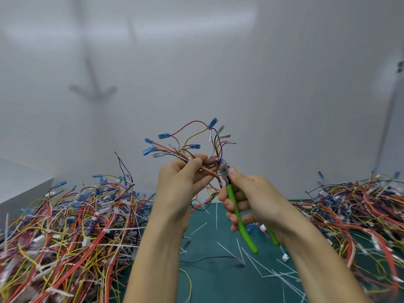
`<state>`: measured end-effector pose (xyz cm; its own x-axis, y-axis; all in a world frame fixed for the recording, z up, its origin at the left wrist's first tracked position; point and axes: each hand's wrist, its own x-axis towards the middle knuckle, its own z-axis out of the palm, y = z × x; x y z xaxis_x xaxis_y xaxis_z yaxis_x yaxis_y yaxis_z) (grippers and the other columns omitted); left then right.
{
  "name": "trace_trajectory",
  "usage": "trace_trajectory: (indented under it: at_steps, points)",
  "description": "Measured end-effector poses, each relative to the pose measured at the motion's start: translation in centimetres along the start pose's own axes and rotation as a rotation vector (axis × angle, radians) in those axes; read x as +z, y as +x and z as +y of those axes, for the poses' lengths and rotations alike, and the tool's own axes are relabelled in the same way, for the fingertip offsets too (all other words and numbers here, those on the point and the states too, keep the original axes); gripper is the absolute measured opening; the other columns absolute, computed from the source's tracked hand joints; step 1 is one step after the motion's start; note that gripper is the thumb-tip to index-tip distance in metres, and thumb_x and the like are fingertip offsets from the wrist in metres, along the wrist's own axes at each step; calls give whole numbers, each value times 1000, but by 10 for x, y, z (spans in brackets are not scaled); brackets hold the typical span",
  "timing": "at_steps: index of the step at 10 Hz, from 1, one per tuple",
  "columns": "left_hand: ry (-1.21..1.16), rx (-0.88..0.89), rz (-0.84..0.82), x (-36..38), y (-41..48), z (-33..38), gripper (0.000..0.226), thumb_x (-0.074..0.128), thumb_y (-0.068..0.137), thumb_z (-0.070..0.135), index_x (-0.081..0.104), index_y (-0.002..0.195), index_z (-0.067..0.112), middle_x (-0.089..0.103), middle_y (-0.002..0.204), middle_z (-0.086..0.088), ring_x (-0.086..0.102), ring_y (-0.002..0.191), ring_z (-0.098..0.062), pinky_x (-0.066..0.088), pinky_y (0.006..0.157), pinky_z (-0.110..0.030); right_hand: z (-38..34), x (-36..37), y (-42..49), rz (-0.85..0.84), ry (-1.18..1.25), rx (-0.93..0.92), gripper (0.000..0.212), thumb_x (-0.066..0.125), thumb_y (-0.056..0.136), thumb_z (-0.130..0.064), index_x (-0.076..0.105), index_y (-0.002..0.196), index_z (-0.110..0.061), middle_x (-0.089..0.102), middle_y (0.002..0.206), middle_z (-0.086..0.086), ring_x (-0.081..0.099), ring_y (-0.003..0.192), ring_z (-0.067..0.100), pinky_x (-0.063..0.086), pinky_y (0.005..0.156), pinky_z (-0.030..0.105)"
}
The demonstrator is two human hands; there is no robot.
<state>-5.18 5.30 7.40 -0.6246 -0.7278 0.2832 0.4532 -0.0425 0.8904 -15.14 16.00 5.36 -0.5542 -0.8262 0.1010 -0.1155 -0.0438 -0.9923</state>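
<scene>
Presently, head view: wire harness (197,153), held up above the table (218,272). Left hand (183,178) grips its stem, fingers curled round it, terminal ends fanning upward. Right hand (251,200) clasps green-handled cutters (239,217), fingers wrapped round the handles. The cutter nose points up and left, touching the stem just right of the left fingertips. No brand or writing legible.

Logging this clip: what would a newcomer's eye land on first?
Centre frame, the left hand holds up a wire bundle with blue terminals fanning out, while the right hand grips green-handled cutters with their tip at the bundle. A left heap and a right heap of tangled coloured wires flank the green mat.
</scene>
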Motion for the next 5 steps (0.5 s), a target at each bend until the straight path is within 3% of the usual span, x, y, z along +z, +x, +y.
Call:
trace_trajectory:
  at_steps: [5]
  points:
    - [84, 20, -3, -7, 1, 0, 14, 61, 95, 16, 70, 91, 6, 78, 90, -6, 75, 88, -21, 62, 78, -30, -4, -5, -1, 96, 56, -14, 57, 41, 104, -47, 66, 78, -3, 55, 55, 5, 53, 44, 20, 53, 47, 32]
